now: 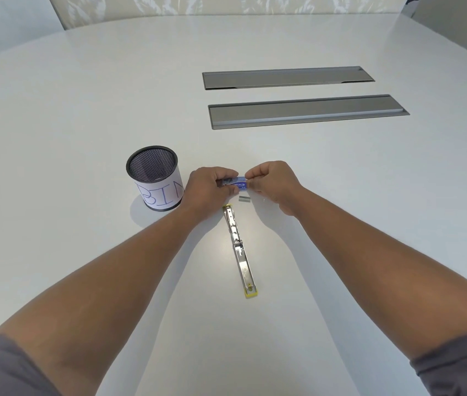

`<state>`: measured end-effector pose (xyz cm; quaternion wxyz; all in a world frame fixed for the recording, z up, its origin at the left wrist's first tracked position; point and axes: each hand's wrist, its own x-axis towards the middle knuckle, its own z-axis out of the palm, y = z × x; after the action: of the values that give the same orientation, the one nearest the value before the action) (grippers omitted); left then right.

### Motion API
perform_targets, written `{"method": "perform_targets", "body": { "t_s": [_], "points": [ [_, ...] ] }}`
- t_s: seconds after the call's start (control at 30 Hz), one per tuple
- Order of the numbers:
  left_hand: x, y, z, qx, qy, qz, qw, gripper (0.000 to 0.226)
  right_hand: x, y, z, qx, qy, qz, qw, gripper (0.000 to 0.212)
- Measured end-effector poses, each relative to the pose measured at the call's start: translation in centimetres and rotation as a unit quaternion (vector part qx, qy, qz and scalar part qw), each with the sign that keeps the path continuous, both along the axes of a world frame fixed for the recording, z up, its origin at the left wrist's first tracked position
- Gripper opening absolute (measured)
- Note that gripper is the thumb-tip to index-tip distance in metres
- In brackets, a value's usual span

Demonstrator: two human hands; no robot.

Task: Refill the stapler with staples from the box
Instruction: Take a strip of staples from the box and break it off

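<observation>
A small blue staple box (238,184) is held just above the white table (83,110), gripped by my left hand (206,190) on its left part. My right hand (272,185) pinches the box's right end with thumb and fingers. A short grey strip of staples (245,199) lies on the table right below the box. The stapler (239,250), silver with yellow ends, lies flipped fully open and flat, running from just below the hands toward me. Whether its channel holds staples cannot be made out.
A black mesh cup (153,178) with a paper label reading "BIN" stands just left of my left hand. Two long grey cable-tray lids (288,78) (306,111) are set into the table at the back right.
</observation>
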<state>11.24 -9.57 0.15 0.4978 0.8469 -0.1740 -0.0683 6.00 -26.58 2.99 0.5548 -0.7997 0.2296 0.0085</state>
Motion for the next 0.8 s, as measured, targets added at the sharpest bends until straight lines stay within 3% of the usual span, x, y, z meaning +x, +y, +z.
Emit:
{"method": "perform_targets", "body": {
  "t_s": [0.8],
  "points": [
    [-0.32,0.11,0.25,0.001,0.011,0.021,1.0,0.037,-0.52,-0.11,-0.35,-0.01,-0.022,0.006,1.0,0.01]
  ]
}}
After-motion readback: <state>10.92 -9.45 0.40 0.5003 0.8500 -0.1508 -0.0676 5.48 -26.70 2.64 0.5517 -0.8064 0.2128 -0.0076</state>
